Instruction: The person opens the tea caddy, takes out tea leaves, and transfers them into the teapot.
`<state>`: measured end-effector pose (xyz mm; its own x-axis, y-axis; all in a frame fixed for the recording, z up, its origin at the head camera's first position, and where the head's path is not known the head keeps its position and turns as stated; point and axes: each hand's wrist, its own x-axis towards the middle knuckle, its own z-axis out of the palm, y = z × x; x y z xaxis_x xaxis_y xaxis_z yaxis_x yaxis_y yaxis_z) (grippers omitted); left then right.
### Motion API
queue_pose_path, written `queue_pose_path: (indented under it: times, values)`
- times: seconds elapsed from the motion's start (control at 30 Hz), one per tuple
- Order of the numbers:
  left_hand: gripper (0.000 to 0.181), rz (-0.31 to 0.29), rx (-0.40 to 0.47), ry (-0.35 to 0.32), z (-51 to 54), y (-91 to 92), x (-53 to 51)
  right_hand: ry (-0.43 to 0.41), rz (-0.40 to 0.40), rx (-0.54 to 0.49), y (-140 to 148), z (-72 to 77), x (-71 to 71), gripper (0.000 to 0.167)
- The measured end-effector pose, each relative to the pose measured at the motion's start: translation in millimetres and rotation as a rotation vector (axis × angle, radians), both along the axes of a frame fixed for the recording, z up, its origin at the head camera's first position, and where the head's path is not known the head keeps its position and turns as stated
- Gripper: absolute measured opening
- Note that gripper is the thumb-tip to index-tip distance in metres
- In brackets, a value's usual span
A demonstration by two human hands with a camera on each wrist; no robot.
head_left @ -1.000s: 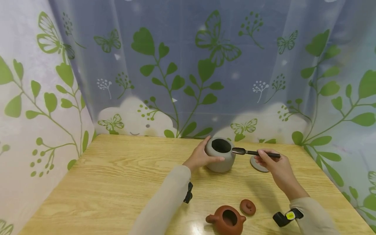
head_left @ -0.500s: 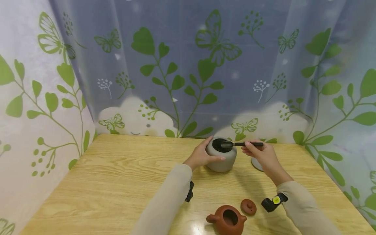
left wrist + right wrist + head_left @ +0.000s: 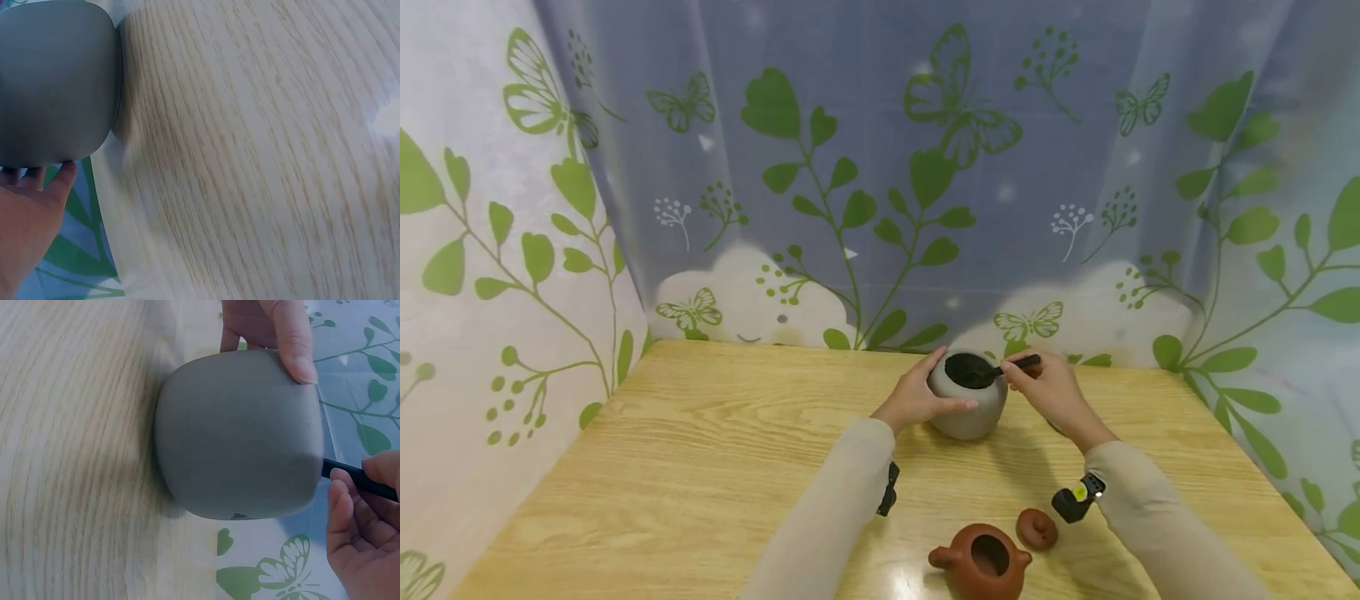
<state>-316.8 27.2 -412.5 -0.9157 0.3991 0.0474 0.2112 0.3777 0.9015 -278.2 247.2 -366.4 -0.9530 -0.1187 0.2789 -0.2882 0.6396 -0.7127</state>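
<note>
A grey round jar (image 3: 967, 410) stands near the table's back edge, its dark mouth tipped towards the camera. My left hand (image 3: 917, 398) grips its left side, thumb across the front; in the left wrist view the left hand (image 3: 31, 219) touches the jar (image 3: 56, 81). From the right, my right hand (image 3: 1054, 392) pinches the handle of a black scoop (image 3: 1021, 364), whose head is inside the jar's mouth. In the right wrist view the right hand (image 3: 369, 531) holds the black handle (image 3: 357, 479) beside the jar (image 3: 240, 437).
A reddish-brown teapot (image 3: 983, 575) without its lid stands at the front, with its small lid (image 3: 1037, 529) to its right. A grey disc lies mostly hidden behind my right hand. A leaf-patterned curtain (image 3: 865, 167) rises behind the wooden table (image 3: 700, 467).
My right hand has moved left with the scoop, and the scoop's head has gone from beside the rim into the jar. My left hand keeps its grip on the jar.
</note>
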Motion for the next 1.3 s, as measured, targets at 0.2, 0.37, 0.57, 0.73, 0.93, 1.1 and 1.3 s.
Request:
queue_pose_path:
  times: [0.2,0.37,0.57,0.73,0.93,1.1,1.3]
  values:
    - [0.105,-0.002,0.001,-0.009,0.5,-0.2,0.9,0.033,-0.008,0.112,-4.5,-1.9,-2.0,0.027]
    - [0.104,0.001,0.000,-0.007,0.7,-0.7,1.1,0.022,0.000,0.163,-8.5,0.1,-2.0,0.026]
    - [0.103,0.002,-0.002,-0.008,-1.6,-0.5,0.2,-0.010,0.037,0.167,-7.0,-0.7,-8.3,0.027]
    - [0.103,0.002,0.002,-0.006,-1.2,-0.1,0.9,-0.048,0.077,0.097,-5.7,-2.0,-11.3,0.032]
    - [0.101,0.001,0.020,-0.001,2.6,-0.2,4.2,-0.127,0.075,-0.051,-5.0,-3.3,-12.9,0.037]
    - [0.101,0.000,0.029,-0.004,4.6,-0.8,6.2,-0.210,0.057,-0.146,-5.4,-3.4,-12.8,0.034]
    - [0.102,-0.002,0.030,-0.006,4.6,-0.7,5.4,-0.256,0.081,-0.239,-6.8,-2.3,-11.0,0.033]
